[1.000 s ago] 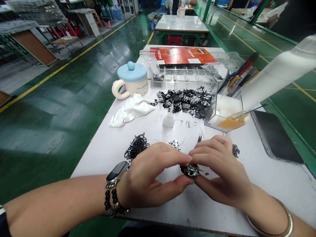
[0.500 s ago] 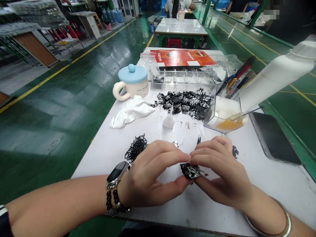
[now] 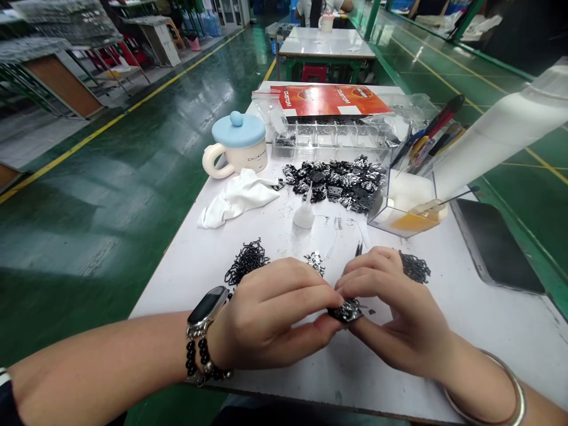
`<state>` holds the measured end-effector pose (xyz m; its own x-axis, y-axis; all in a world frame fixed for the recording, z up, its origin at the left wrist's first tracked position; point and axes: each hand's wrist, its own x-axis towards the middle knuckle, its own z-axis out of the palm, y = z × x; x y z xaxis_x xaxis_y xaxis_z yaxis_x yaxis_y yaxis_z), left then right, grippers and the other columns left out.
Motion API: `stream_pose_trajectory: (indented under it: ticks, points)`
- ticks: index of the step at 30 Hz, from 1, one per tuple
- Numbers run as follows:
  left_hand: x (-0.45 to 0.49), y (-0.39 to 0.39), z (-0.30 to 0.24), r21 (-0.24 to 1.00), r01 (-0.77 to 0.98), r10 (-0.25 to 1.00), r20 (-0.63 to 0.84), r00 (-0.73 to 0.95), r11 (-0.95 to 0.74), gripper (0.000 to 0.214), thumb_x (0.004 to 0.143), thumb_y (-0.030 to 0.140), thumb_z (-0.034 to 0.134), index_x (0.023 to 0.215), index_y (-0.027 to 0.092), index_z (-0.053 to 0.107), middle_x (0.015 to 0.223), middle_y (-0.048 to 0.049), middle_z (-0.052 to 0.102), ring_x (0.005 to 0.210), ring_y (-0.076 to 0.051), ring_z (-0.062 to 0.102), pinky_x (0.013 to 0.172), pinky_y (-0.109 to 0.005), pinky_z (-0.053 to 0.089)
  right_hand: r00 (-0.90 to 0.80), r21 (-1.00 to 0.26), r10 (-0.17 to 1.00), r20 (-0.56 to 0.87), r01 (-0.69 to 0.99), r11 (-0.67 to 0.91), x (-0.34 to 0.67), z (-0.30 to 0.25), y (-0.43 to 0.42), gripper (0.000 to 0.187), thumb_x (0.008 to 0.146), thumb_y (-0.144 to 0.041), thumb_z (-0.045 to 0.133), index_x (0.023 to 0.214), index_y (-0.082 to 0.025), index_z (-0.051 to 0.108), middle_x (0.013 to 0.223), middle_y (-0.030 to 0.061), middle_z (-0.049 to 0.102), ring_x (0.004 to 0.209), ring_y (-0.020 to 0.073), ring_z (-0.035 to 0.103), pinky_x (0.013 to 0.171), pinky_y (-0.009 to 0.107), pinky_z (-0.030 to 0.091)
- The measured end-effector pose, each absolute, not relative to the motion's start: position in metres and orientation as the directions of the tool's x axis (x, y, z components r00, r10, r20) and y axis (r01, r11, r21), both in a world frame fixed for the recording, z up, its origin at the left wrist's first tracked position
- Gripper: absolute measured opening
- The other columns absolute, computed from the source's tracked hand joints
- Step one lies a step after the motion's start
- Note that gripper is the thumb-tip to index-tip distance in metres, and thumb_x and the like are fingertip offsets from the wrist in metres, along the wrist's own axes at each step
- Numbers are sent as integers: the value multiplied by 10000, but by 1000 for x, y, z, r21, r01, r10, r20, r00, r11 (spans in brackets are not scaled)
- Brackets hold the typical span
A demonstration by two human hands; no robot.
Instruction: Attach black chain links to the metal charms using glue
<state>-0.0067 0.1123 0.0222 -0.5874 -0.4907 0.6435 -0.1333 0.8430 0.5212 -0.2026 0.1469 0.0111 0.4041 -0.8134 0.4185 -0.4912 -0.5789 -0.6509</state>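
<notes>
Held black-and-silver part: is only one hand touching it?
No, the left hand and right hand both touch the held part.

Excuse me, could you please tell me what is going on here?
At a white table, a person's bare left hand and bare right hand hold a small black and silvery part between them. A pile of thin black hooked pieces lies just beyond the left hand, a little pile of shiny silvery pieces farther right, and some small dark pieces beside the right hand. Further back spreads a larger heap of black and silvery parts.
</notes>
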Motion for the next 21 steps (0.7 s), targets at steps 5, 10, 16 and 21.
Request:
stream_pose_trajectory:
  ticks: [5,10,16,21]
  points:
    - [-5,112,25,520,-132,-482,627,-612,844,224,738,57,666,938,150,633,778,-93,723,716,-178,689,689,-269,578,379,-672,-828,413,-487,-559,-203,12,147,231,737,-10,583,855,-208,568,783,-16,618,769,149,568,748,367,366]
    - [-6,113,26,529,-121,-483,628,-610,840,222,733,42,672,935,129,640,788,-111,728,736,-189,697,709,-275,584,359,-679,-827,432,-475,-560,-203,10,148,258,708,21,575,849,-195,563,779,-12,612,754,145,569,744,363,366]
    - [-6,115,25,505,-122,-469,649,-599,855,195,741,37,673,921,108,646,780,-103,730,745,-173,694,724,-269,593,354,-694,-825,440,-449,-562,-203,8,148,259,720,18,562,869,-193,543,749,-13,593,730,147,561,744,380,351]
    - [-8,113,22,478,-102,-443,684,-580,872,153,736,30,688,884,54,659,765,-119,727,738,-169,690,709,-273,599,359,-697,-822,443,-438,-567,-203,6,148,262,734,14,553,882,-202,531,751,-10,591,730,149,553,737,387,344]
